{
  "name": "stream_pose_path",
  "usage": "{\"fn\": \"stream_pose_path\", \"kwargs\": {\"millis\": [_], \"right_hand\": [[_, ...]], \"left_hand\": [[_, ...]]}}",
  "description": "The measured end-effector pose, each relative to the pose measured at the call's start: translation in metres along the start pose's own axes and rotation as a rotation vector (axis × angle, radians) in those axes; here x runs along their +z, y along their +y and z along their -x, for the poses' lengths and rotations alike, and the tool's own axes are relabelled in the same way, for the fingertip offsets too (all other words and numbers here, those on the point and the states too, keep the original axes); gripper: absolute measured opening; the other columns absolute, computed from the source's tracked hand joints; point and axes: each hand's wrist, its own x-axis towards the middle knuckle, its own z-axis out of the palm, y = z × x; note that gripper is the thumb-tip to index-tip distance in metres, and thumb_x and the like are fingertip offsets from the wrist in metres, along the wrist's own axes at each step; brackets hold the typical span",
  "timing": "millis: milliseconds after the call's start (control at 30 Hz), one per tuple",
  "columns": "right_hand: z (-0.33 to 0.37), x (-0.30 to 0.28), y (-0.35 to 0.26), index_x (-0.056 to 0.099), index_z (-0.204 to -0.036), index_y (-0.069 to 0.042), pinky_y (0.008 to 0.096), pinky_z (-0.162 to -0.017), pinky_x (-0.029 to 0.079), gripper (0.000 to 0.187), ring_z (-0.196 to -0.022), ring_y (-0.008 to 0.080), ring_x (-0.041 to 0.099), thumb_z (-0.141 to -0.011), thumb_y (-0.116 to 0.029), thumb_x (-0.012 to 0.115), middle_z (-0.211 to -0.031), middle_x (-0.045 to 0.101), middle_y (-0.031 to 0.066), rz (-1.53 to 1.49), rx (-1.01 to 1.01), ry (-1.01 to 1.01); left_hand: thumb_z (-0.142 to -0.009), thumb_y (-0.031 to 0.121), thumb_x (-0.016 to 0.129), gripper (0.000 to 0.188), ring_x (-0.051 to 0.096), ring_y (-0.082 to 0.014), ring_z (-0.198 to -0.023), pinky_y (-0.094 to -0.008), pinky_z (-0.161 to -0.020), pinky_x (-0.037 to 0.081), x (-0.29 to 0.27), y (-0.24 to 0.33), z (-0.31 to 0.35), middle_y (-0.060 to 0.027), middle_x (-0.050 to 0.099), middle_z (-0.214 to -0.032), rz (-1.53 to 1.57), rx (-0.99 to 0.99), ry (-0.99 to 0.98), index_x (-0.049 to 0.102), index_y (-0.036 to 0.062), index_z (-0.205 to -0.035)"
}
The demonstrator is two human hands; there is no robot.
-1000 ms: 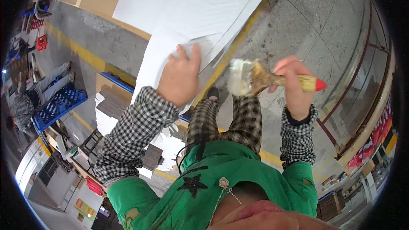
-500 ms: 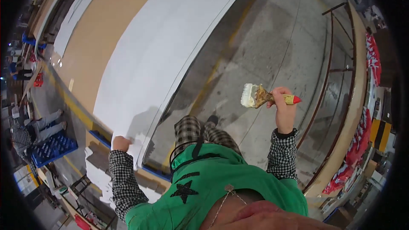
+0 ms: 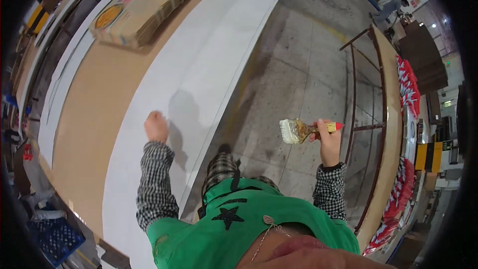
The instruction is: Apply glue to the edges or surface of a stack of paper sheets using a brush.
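My right hand (image 3: 328,142) is closed around the handle of a wide paintbrush (image 3: 296,131), its bristles coated in thick white stuff and pointing left. The handle is yellowish with a red tip, and the brush hangs over the gap beside the table. Over a long white sheet (image 3: 149,89) on the table, my left hand (image 3: 157,127) is curled into a loose fist. Nothing shows in it. Its shadow falls on the sheet just to the right.
Flat brown cardboard (image 3: 94,104) lies left of the sheet, with a strapped cardboard stack (image 3: 144,12) farther up. Grey concrete floor (image 3: 279,79) runs along the right. Beyond it stands a metal-framed table (image 3: 382,94) bearing red and white bundles (image 3: 408,84). A person (image 3: 391,10) is at far right.
I have moved forward along the table, and the cardboard stack has come into view. My left hand has left the sheet's near corner. The brush stays in my right hand.
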Motion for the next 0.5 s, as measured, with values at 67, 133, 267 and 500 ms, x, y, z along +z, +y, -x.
{"fn": "stream_pose_path", "kwargs": {"millis": [67, 133, 267, 500], "right_hand": [[0.001, 0.002, 0.003, 0.057, -0.084, 0.002, 0.0239, -0.049, 0.045, 0.019, -0.053, 0.0117, 0.054, -0.086, -0.017, 0.058, -0.073, 0.059, 0.0063, -0.047, -0.007, 0.072], [-0.003, -0.003, 0.003, 0.057, -0.084, 0.002, 0.0238, -0.049, 0.045, 0.019, -0.053, 0.0117, 0.054, -0.086, -0.017, 0.059, -0.072, 0.059, 0.0061, -0.042, -0.005, 0.085], [-0.018, -0.027, 0.002, 0.057, -0.083, 0.001, 0.0243, -0.049, 0.044, 0.019, -0.054, 0.0116, 0.054, -0.083, -0.017, 0.061, -0.071, 0.058, 0.0053, -0.007, 0.007, 0.129], [-0.046, -0.024, 0.0, 0.058, -0.083, 0.001, 0.0234, -0.049, 0.043, 0.024, -0.055, 0.0103, 0.053, -0.085, -0.023, 0.06, -0.071, 0.058, 0.0045, 0.027, -0.111, 0.228]], "left_hand": [[-0.081, 0.014, 0.051, 0.019, 0.06, -0.0362, -0.078, -0.038, -0.07, 0.047, 0.027, 0.046, -0.006, -0.0223, 0.061, -0.08, 0.098, 0.179, -0.058, 0.061, -0.0006, -0.086], [-0.079, 0.015, 0.054, 0.02, 0.06, -0.0364, -0.081, -0.0376, -0.073, 0.047, 0.044, 0.089, -0.002, -0.0228, 0.062, -0.084, 0.206, 0.298, -0.173, 0.062, -0.0017, -0.087], [-0.079, 0.017, 0.056, 0.026, 0.059, -0.0363, -0.089, -0.039, -0.08, 0.046, 0.067, 0.151, 0.007, -0.0231, 0.061, -0.092, 0.278, 0.391, -0.26, 0.061, -0.0048, -0.091], [-0.079, 0.018, 0.056, 0.031, 0.056, -0.0367, -0.097, -0.0402, -0.084, 0.045, 0.091, 0.143, 0.011, -0.0247, 0.059, -0.101, 0.181, 0.373, -0.299, 0.058, -0.0046, -0.1]]}}
